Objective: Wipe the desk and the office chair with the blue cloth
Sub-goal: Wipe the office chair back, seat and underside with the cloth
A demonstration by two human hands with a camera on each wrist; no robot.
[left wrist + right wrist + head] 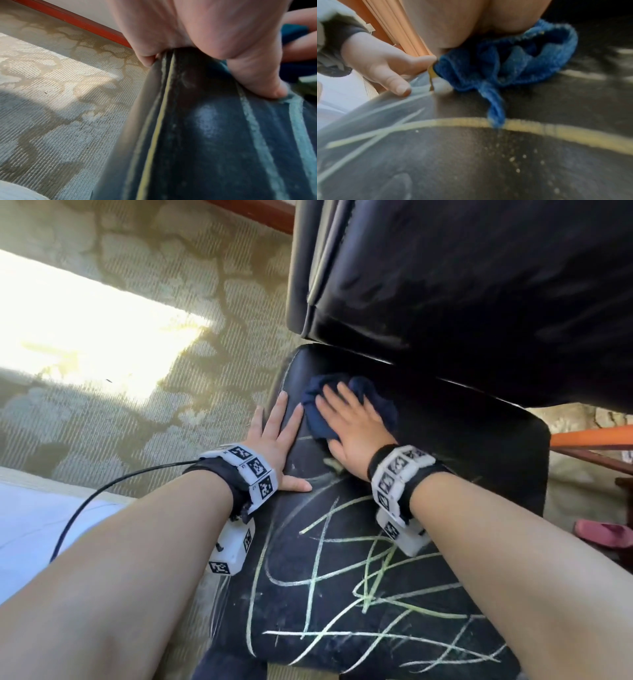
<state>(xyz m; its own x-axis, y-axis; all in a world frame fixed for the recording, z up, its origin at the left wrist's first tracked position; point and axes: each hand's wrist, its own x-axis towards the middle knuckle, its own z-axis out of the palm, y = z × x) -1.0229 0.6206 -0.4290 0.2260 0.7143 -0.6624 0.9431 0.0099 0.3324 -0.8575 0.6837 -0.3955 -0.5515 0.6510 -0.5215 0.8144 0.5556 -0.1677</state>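
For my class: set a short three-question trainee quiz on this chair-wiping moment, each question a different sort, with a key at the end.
1. True or false: the right hand presses the blue cloth flat onto the chair seat.
2. Where does the left hand rest? A. on the backrest B. on the seat's left edge C. on the carpet
3. Fill in: the yellow-green scribbles lie ____ the person than the cloth does.

Key: 1 true; 2 B; 3 nearer to.

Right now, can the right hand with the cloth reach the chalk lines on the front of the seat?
Probably yes: nothing lies between the right hand, pressing the blue cloth, and the chalk lines.
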